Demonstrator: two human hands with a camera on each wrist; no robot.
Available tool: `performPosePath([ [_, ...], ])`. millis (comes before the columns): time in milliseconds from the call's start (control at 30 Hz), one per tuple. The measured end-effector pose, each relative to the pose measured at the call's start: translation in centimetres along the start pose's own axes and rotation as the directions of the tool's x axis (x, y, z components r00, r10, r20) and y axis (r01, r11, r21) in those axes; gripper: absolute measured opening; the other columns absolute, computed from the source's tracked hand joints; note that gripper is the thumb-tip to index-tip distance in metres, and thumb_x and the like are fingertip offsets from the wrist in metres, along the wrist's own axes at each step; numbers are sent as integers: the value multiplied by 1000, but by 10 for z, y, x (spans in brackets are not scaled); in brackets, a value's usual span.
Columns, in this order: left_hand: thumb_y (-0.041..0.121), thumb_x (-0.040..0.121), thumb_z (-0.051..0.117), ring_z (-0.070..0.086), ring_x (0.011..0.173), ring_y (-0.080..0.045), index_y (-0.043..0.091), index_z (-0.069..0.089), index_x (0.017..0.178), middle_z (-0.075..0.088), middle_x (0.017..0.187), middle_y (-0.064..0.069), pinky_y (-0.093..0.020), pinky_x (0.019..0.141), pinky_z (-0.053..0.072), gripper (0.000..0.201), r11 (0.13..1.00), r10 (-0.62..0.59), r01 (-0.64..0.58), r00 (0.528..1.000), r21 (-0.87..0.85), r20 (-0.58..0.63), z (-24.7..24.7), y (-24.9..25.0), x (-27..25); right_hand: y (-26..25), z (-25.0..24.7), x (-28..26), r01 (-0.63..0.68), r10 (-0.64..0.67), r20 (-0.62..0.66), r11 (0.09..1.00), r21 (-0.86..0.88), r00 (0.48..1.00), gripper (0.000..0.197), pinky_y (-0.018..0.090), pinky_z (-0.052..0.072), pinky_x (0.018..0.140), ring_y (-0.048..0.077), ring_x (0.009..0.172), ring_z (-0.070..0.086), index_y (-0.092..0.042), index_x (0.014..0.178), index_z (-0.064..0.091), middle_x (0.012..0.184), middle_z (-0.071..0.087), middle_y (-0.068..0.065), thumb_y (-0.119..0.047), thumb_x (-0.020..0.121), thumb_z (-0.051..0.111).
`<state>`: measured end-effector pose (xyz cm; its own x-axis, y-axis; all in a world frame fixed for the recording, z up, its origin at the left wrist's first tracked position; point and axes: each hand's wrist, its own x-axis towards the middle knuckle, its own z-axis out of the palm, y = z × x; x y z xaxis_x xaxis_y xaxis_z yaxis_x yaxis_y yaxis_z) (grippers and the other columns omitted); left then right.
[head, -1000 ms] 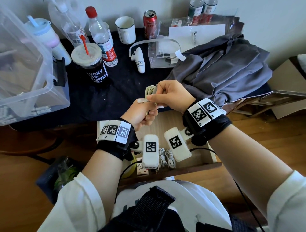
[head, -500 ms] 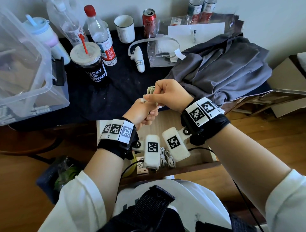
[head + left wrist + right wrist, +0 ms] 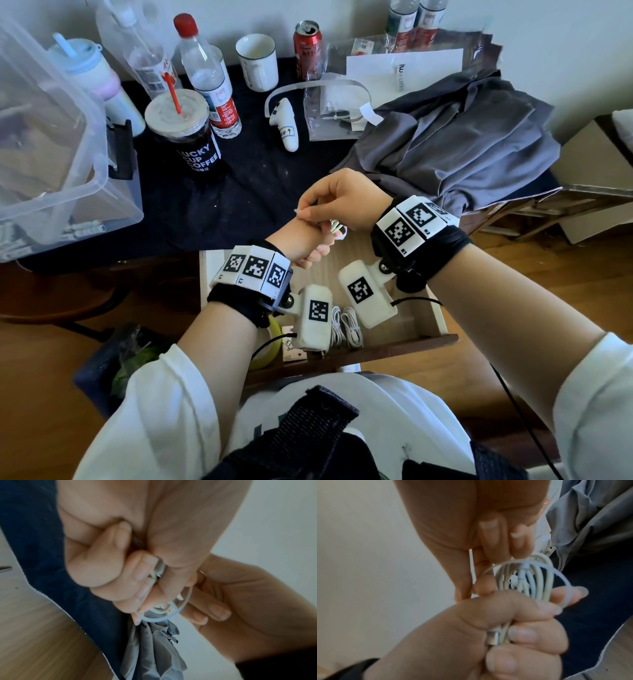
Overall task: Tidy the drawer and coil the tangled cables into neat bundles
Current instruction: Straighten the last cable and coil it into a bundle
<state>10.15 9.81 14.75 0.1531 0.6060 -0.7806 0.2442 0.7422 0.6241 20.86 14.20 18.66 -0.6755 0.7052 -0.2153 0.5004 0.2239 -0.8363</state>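
Above the open drawer (image 3: 435, 308), both hands have dropped lower.
Left hand (image 3: 301, 245) grips the coiled white cable (image 3: 527, 577); right hand (image 3: 337, 202) pinches a tie's (image 3: 471, 566) tail, nearly cinched.

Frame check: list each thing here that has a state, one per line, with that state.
drawer: open
coiled cable: bunched in loops, gripped
tie strip: looped round the coil, not tight
left hand: grips the coil
right hand: pinches the strip's end
bundled cables: coiled, in drawer
red can: opened
red-capped bottle: capped
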Motion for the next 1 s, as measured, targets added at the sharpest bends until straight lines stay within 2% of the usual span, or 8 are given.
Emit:
performPosePath([
  [67, 13, 99, 32, 29, 24, -2, 20, 42, 77, 40, 41, 6, -9, 30, 20, 25, 999, 36, -36, 997, 6, -74, -4, 1, 2, 7, 1, 2, 26, -26, -43, 1000, 1, 999, 9, 28, 49, 71, 8, 63, 56, -20, 74, 66, 65, 64, -3, -18, 82, 68],
  [133, 11, 97, 34, 28, 25, -3, 18, 47, 80, 39, 37, 6, -9, 32, 18, 23, 999, 23, -24, 998, -25, -56, -5, 0, 1, 12, 2, 2, 54, -56, -110, 998, -18, 992, 8, 24, 45, 75, 1, 71, 53, -19, 75, 66, 78, 56, -8, -14, 80, 70],
  [200, 6, 95, 36, 27, 26, -3, 15, 51, 85, 37, 36, 7, -9, 32, 17, 20, 999, 38, -40, 998, -33, -42, -4, -3, 1, 13, 2, 2, 86, -86, -154, 996, -7, 984, 12, 11, 38, 67, -8, 67, 50, -19, 73, 64, 81, 51, -13, -11, 80, 69],
  [400, 8, 97, 33, 32, 29, -3, 1, 56, 116, 40, 48, 3, -9, 31, 22, 30, 999, 37, -39, 996, -21, -85, -2, -6, 6, 15, -2, -1, 146, -98, -132, 891, 431, 986, 23, 11, 31, 38, 1, 35, 40, -9, 73, 50, 57, 65, -4, 6, 90, 50],
  [533, 12, 98, 17, 32, 25, -5, 12, 52, 89, 39, 36, 4, -4, 33, 21, 36, 971, -43, 66, 994, -230, 100, -12, -9, 11, 13, 0, -3, 174, -146, -95, 867, 467, 985, 24, 12, 34, 39, 3, 36, 43, -8, 72, 51, 51, 61, -4, 6, 91, 48],
  [733, 4, 94, 31, 25, 28, -1, 13, 50, 89, 33, 40, 8, -13, 29, 15, 22, 937, 24, -45, 998, -346, -66, -24, -16, 3, 17, -2, -12, 179, -163, -79, 828, 531, 984, 24, 10, 30, 38, 4, 34, 45, -8, 73, 50, 49, 59, -5, 8, 90, 46],
  [867, 5, 94, 33, 27, 29, -1, 13, 47, 80, 34, 43, 7, -11, 30, 16, 21, 769, 73, -31, 997, -638, 40, -43, -25, -1, 28, -9, -15, 166, -156, -63, 843, 512, 986, 23, 18, 21, 38, 5, 33, 41, -10, 71, 52, 52, 59, -5, 3, 90, 49],
  [1000, 9, 96, 30, 29, 29, -1, 14, 45, 78, 32, 43, 8, -10, 34, 16, 24, 679, 144, -43, 987, -733, 76, -47, -29, -6, 37, -12, -17, 120, -100, -66, 809, 575, 993, 16, 20, 23, 38, 8, 35, 37, -11, 69, 54, 53, 57, -3, -6, 84, 54],
])
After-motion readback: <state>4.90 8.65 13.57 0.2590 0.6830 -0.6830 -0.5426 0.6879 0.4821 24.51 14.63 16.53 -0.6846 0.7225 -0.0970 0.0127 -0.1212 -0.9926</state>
